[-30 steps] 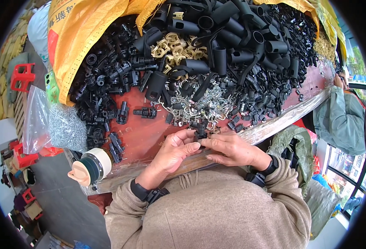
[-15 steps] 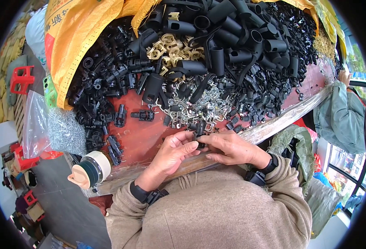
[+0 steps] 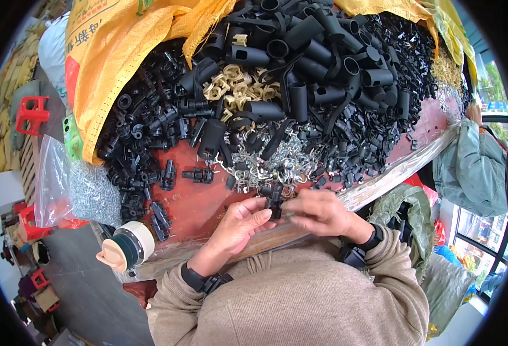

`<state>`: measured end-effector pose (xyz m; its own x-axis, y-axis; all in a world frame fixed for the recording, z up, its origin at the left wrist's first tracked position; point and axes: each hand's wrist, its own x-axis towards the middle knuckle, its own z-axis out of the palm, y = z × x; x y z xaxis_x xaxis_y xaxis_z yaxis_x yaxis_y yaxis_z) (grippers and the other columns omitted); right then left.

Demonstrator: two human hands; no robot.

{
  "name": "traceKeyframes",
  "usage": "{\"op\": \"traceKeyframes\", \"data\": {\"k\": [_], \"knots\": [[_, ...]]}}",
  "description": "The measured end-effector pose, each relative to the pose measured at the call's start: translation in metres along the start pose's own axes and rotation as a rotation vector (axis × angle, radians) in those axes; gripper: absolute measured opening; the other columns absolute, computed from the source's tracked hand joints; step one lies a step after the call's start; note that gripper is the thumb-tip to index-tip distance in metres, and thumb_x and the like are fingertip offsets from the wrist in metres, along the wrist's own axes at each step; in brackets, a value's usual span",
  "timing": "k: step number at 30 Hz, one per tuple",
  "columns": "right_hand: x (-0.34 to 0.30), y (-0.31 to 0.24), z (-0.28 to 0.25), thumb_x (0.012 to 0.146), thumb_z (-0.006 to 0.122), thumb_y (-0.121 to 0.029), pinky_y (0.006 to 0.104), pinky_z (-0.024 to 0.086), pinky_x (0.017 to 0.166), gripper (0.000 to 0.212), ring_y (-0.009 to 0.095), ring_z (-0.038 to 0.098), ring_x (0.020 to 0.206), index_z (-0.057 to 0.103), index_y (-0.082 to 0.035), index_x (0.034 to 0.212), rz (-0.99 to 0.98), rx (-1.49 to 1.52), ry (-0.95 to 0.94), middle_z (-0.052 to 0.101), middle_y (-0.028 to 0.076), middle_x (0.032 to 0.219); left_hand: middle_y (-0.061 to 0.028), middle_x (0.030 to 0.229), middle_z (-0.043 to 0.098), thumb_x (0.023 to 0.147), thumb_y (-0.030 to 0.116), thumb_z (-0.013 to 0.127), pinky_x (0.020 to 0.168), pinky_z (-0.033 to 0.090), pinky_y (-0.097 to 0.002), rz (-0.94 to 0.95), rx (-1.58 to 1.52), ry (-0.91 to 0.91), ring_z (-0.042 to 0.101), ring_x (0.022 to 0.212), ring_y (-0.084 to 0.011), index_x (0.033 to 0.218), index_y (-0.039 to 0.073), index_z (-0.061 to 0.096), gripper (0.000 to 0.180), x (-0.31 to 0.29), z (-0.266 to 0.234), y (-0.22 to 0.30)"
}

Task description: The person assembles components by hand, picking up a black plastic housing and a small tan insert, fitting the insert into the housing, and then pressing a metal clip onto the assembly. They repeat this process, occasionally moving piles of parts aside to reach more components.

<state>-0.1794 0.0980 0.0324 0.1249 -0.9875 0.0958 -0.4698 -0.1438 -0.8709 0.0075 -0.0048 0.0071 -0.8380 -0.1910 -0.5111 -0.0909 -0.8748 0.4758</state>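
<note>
My left hand (image 3: 235, 228) grips a small black plastic fitting (image 3: 275, 199) between thumb and fingers, over the near edge of the red tabletop (image 3: 193, 199). Just right of the fitting is my right hand (image 3: 326, 213); motion smears its fingers, so whether they hold anything does not show. Beyond both hands lies a heap of small bent metal pieces (image 3: 274, 155). Similar black fittings (image 3: 199, 175) lie on the red surface to the left, near a larger pile of black parts (image 3: 144, 130).
Black tubes (image 3: 248, 56) and cream rings (image 3: 239, 86) are heaped farther back. Small black pieces (image 3: 354, 135) spread right. A yellow woven sack (image 3: 107, 52) borders the left, above a bag of screws (image 3: 94, 193) and a lidded cup (image 3: 128, 245). Another person's sleeve (image 3: 473, 161) is at right.
My right hand has come away from the fitting, slightly to the right, and its fingers are blurred. My left hand still holds the fitting, which now shows more fully.
</note>
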Motion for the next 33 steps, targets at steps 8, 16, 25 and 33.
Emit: {"op": "traceKeyframes", "data": {"k": [8,16,25,33], "knots": [[0.011,0.02,0.0,0.07,0.061,-0.008,0.0333,0.042,0.053,0.018,0.025,0.052,0.059,0.052,-0.004,0.085,0.115,-0.677,0.132,0.049,0.008,0.07,-0.0136,0.099,0.058,0.084,0.013,0.053,0.074,0.049,-0.0275,0.044,-0.011,0.012,0.059,0.088,-0.0227,0.109,-0.003,0.049,0.029,0.002,0.0,-0.002],[0.01,0.024,-0.006,0.078,0.057,-0.008,0.0264,0.04,0.05,0.01,0.018,0.049,0.054,0.049,-0.004,0.079,0.155,-0.304,0.424,0.049,0.006,0.068,-0.0144,0.099,0.058,0.083,0.014,0.054,0.074,0.049,-0.0284,0.106,-0.024,-0.003,0.059,0.087,-0.0227,0.105,-0.003,0.05,0.028,0.005,0.0,-0.002],[0.006,0.021,-0.009,0.086,0.051,-0.011,0.0165,0.034,0.048,0.01,0.002,0.039,0.053,0.049,-0.003,0.081,0.499,0.551,0.431,0.047,-0.002,0.063,-0.0145,0.098,0.058,0.082,0.016,0.056,0.072,0.049,-0.0285,0.103,-0.047,0.014,0.059,0.086,-0.0222,0.105,-0.001,0.05,0.029,0.0,-0.001,-0.005],[0.003,0.02,-0.01,0.086,0.051,-0.011,0.0167,0.035,0.049,0.009,0.003,0.039,0.052,0.049,-0.002,0.088,0.516,0.798,0.371,0.048,-0.002,0.066,-0.0138,0.097,0.058,0.081,0.017,0.057,0.071,0.049,-0.028,0.118,-0.066,0.0,0.059,0.085,-0.0211,0.106,-0.001,0.05,0.031,0.003,0.001,-0.003]]}}
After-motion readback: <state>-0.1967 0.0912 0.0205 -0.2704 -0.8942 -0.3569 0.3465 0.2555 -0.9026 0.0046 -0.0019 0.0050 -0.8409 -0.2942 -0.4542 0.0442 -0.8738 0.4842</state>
